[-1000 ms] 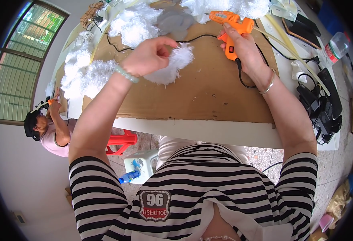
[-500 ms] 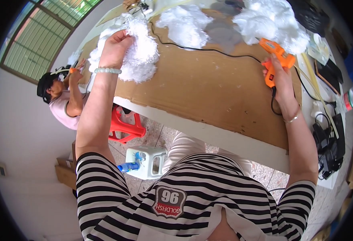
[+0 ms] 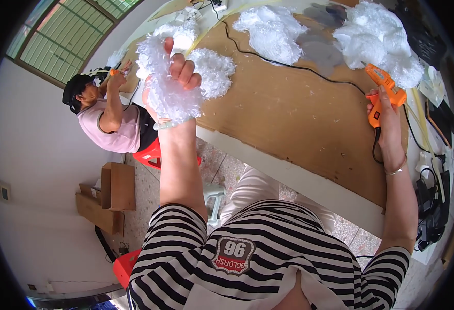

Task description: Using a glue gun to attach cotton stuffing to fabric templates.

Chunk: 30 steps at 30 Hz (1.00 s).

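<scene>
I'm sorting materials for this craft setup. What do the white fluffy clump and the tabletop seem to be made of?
The white fluffy clump in the left hand looks like shredded plastic or synthetic fibre: glossy, stringy, translucent strands. The tabletop looks like matte brown fibreboard or cardboard sheet, flat and grainless, on a white edge; which one is unclear.

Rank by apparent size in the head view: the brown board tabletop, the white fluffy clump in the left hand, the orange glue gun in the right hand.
1. Brown board tabletop, by far the largest.
2. White fluffy clump gripped in the left hand; it is raised toward the camera, which inflates it.
3. Orange glue gun held by the right hand.
</scene>
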Each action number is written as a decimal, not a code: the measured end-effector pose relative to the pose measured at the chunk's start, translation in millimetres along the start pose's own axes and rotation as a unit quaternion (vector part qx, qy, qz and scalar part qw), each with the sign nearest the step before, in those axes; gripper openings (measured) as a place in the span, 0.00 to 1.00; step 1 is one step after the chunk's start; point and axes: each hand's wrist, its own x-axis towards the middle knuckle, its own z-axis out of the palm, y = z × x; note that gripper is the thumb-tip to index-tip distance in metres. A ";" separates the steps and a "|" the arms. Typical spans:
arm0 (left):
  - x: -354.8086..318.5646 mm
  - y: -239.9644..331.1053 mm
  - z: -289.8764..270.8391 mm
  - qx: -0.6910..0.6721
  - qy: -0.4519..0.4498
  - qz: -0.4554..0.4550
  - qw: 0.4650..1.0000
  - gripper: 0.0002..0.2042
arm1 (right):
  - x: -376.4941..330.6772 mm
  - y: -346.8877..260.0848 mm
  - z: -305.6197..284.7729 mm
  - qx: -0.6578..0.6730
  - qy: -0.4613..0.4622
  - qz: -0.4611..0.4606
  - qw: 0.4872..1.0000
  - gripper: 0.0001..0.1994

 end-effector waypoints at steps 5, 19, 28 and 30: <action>3.7 -22.2 3.5 0.280 0.365 0.024 0.887 0.20 | -2.7 -2.0 -0.3 -0.001 0.014 0.008 1.000 0.14; -10.6 -122.4 -17.3 0.493 0.213 -0.322 0.780 0.21 | 1.5 2.7 1.4 0.017 -0.011 -0.002 1.000 0.15; -30.8 -95.2 6.4 0.586 0.015 -0.332 0.739 0.27 | 4.9 6.7 -4.5 -0.014 -0.010 -0.031 0.999 0.14; -36.2 -95.8 3.7 0.591 0.023 -0.331 0.735 0.27 | 0.7 -0.1 2.7 -0.003 -0.014 -0.020 1.000 0.14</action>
